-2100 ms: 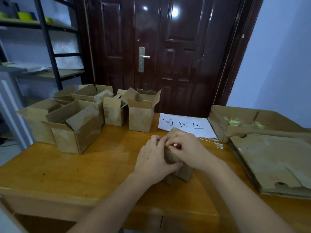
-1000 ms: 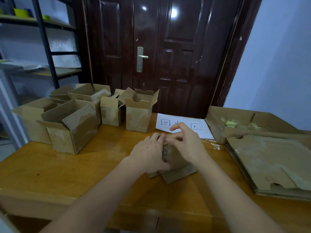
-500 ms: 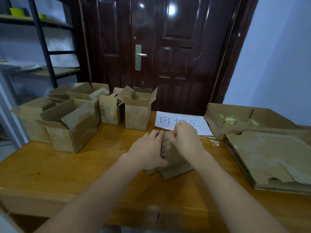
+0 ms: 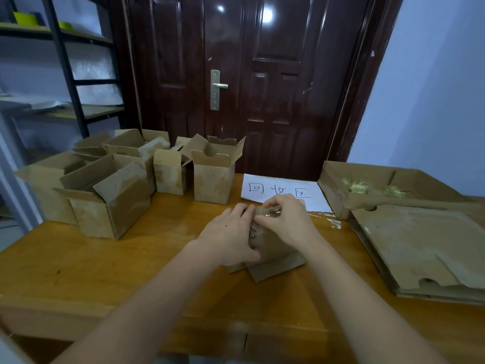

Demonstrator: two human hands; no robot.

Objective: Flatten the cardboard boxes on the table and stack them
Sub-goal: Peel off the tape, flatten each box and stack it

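I hold the small box (image 4: 265,240) near the middle of the table (image 4: 105,271). My left hand (image 4: 231,237) grips its left side, and my right hand (image 4: 288,219) pinches the clear tape (image 4: 273,212) at its top. I should peel slowly along the seam and keep the box steady, so the flaps do not tear.

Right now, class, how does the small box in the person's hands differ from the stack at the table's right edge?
The small box stands upright and unflattened, gripped by the left hand and right hand; the stack lies flat, untouched. The box is smaller than the stack's sheets. Both are brown cardboard.
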